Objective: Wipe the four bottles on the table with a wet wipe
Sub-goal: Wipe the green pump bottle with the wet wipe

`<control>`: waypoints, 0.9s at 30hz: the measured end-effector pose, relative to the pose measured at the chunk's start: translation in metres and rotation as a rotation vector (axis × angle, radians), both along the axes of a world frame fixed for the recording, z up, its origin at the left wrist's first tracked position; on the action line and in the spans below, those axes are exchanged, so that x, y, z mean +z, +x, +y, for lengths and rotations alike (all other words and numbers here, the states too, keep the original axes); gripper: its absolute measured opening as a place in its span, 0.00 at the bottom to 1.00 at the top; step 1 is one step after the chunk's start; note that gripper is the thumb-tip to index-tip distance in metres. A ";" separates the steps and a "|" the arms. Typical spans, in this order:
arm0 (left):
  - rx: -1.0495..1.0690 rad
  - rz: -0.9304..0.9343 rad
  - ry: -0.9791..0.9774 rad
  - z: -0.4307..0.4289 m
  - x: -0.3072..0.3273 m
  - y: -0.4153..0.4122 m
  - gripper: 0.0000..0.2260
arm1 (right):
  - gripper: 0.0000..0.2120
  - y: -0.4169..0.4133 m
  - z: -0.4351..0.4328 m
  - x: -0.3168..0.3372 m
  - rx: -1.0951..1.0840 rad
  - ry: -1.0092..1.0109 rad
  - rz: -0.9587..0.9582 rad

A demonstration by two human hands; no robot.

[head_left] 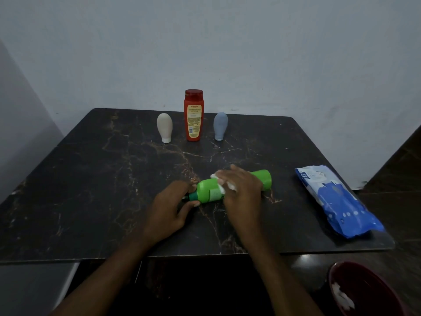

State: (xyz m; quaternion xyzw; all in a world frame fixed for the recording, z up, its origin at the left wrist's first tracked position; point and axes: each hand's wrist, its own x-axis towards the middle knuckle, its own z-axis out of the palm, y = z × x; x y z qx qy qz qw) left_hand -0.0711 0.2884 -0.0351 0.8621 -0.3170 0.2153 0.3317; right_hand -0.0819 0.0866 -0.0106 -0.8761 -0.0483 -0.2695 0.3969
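A green bottle point(208, 190) lies on its side near the middle of the dark marble table point(91, 179), cap end to the left. My left hand point(168, 206) grips its dark green cap end. My right hand point(241, 190) wraps over the bottle's body and presses a white wet wipe point(224, 187) against it. At the back of the table stand a beige bottle point(164, 130), a tall red bottle point(193, 115) and a grey-blue bottle point(220, 126), all upright and apart from each other.
A blue and white pack of wet wipes point(337, 199) lies at the table's right side. A dark red bin point(364, 290) with used white wipes in it sits on the floor at lower right. A pale wall rises right behind the table.
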 end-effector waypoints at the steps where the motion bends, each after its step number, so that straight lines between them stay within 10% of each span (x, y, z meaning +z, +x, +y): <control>1: -0.005 0.003 0.002 0.000 0.000 -0.001 0.14 | 0.12 -0.003 0.010 0.001 0.020 -0.031 -0.007; 13: -0.020 0.015 0.022 -0.002 0.000 0.001 0.13 | 0.09 0.006 -0.077 -0.022 -0.315 -0.044 0.019; 20: -0.015 -0.019 0.036 -0.003 0.002 -0.001 0.12 | 0.07 -0.008 0.000 -0.015 -0.056 0.130 -0.076; 27: -0.010 0.043 0.041 -0.002 0.003 -0.002 0.13 | 0.20 -0.017 0.035 -0.016 0.092 -0.277 -0.151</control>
